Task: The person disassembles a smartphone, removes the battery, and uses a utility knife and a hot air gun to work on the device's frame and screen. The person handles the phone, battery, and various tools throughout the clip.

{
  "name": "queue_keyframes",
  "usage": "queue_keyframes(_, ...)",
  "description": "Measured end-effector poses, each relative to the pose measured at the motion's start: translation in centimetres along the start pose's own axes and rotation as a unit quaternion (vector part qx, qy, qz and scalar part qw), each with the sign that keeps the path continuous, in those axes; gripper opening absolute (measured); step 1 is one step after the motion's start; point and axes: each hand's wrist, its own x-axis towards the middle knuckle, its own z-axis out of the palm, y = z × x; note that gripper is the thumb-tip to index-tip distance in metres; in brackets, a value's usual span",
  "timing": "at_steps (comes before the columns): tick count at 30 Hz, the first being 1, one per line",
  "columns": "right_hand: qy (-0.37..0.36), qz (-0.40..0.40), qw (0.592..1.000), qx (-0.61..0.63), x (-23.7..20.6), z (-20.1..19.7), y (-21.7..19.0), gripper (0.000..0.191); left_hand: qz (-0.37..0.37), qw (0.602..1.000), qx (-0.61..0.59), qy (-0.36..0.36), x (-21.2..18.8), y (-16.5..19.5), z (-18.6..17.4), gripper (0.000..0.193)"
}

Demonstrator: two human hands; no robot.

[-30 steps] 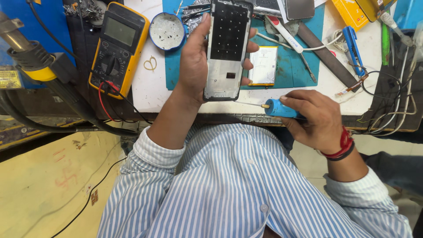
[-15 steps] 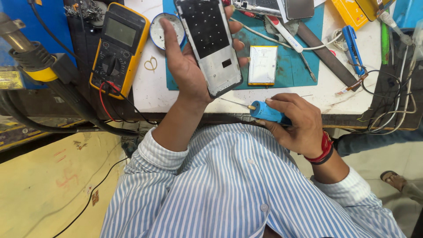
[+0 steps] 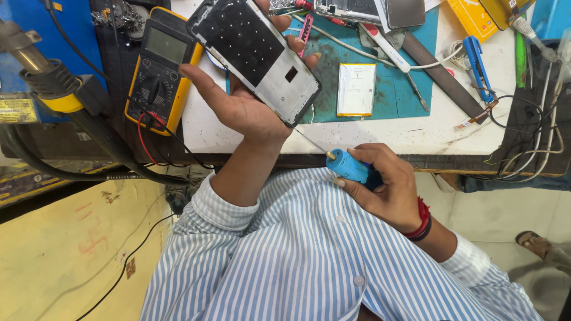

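Left hand: the left hand (image 3: 247,107) is gripping a stripped phone frame (image 3: 256,56), fingers wrapping over its far edge, thumb lying along the near side, and tilting it above the bench edge.
Right hand: the right hand (image 3: 386,187) is closing around a blue-handled precision screwdriver (image 3: 348,166), its thin shaft pointing up toward the frame's lower corner.
Phone frame: it is hanging in the air over the white bench (image 3: 380,134), resting on nothing but the palm.
Around: a yellow multimeter (image 3: 160,65) is lying just left of the hand; a flat battery (image 3: 355,89) is sitting on the teal mat (image 3: 333,65); a hot-air nozzle (image 3: 41,71) is jutting in at far left.
Risk, slip: judging by the angle, the fine tip is approaching obliquely, so it could be skating off and scratching the plate or pricking the palm.
Risk, drop: with the frame unsupported, pushing hard could be twisting it out of the grip.
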Motion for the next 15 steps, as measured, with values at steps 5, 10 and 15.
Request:
queue_keyframes(5, -0.003, 0.011, 1.000, 0.025, -0.15, 0.36, 0.16, 0.049, 0.022, 0.999, -0.007, 0.028, -0.15, -0.38, 0.21, 0.102)
queue_keyframes(10, -0.007, 0.024, 0.999, 0.043, -0.09, 0.59, 0.10, 0.049, 0.030, 0.999, -0.016, 0.004, 0.11, -0.50, 0.32, 0.103)
queue_keyframes(15, -0.001, 0.030, 0.998, 0.061, 0.08, 0.98, -0.21, 0.048, 0.051, 0.999, -0.014, -0.005, 0.28, -0.67, 0.34, 0.103)
